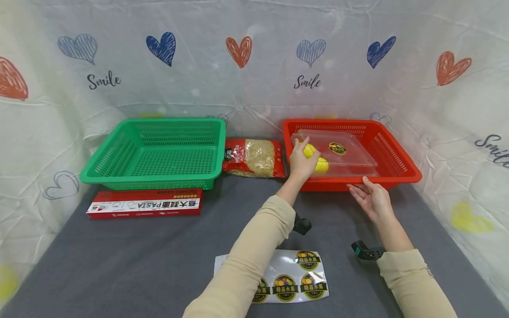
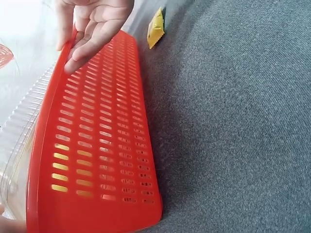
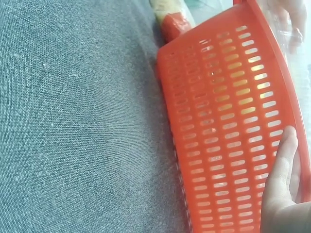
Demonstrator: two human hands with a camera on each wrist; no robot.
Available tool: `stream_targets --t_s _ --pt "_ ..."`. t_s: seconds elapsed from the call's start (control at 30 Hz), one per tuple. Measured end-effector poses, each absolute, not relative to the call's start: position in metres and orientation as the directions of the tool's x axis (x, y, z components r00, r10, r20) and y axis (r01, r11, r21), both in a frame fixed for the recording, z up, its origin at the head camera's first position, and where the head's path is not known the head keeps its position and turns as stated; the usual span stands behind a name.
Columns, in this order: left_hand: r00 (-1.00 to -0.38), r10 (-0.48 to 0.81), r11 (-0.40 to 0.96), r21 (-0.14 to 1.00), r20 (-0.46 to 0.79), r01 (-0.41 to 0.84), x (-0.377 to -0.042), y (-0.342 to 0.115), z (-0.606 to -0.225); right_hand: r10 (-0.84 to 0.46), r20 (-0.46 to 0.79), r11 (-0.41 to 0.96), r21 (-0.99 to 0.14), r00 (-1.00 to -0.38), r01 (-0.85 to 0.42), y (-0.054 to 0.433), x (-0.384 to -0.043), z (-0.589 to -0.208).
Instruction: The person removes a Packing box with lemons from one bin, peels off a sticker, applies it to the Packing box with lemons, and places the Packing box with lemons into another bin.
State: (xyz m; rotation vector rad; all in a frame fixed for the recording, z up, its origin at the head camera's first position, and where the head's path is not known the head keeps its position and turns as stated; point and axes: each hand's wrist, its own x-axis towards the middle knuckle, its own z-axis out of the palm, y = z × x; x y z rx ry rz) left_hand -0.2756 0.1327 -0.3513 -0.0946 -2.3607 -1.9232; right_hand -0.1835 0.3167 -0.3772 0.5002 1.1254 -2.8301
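Observation:
A clear plastic box (image 1: 354, 152) with a round black-and-gold label lies tilted in the red basket (image 1: 397, 179). Yellow lumpy contents (image 1: 321, 165) show at its left end; their kind is unclear. My left hand (image 1: 302, 160) grips the box at that end, thumb and fingers spread over the yellow. In the left wrist view, only a bit of this hand (image 2: 10, 225) enters at the lower left. My right hand (image 1: 373, 201) holds the basket's front rim, fingers below it. The left wrist view shows those fingers (image 2: 90, 46) curled about the rim.
A green basket (image 1: 153, 180) stands left, behind a red pasta box (image 1: 145, 207). Between the baskets lies a red bag (image 1: 258, 158) of pale noodles or grain. A label sheet (image 1: 286, 269) lies in front. The left wrist view shows a small yellow packet (image 2: 156, 29) beyond the red basket.

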Motion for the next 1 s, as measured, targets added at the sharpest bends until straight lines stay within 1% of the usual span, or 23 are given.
stream_targets --t_s 0.27,0.63,0.7,0.9,1.0 --pt "-0.991 -0.012 0.249 0.96 0.134 0.127 -0.275 0.132 -0.352 0.07 -0.329 -0.736 -0.655 -0.942 0.174 0.316 -0.184 -0.377" --pt "-0.995 -0.016 0.329 0.94 0.102 0.091 -0.273 0.13 -0.346 0.067 -0.316 -0.727 -0.665 -0.946 0.171 0.314 -0.185 -0.378" --pt "-0.997 0.002 0.349 0.934 0.082 0.078 -0.272 0.128 -0.344 0.072 -0.321 -0.724 -0.668 -0.944 0.171 0.314 -0.185 -0.377" --pt "-0.992 0.124 0.395 0.918 -0.009 0.04 -0.269 0.123 -0.341 0.082 -0.314 -0.711 -0.684 -0.946 0.165 0.314 -0.185 -0.376" --pt "-0.99 0.142 0.408 0.912 -0.022 0.038 -0.268 0.124 -0.341 0.083 -0.318 -0.708 -0.686 -0.944 0.169 0.314 -0.185 -0.377"
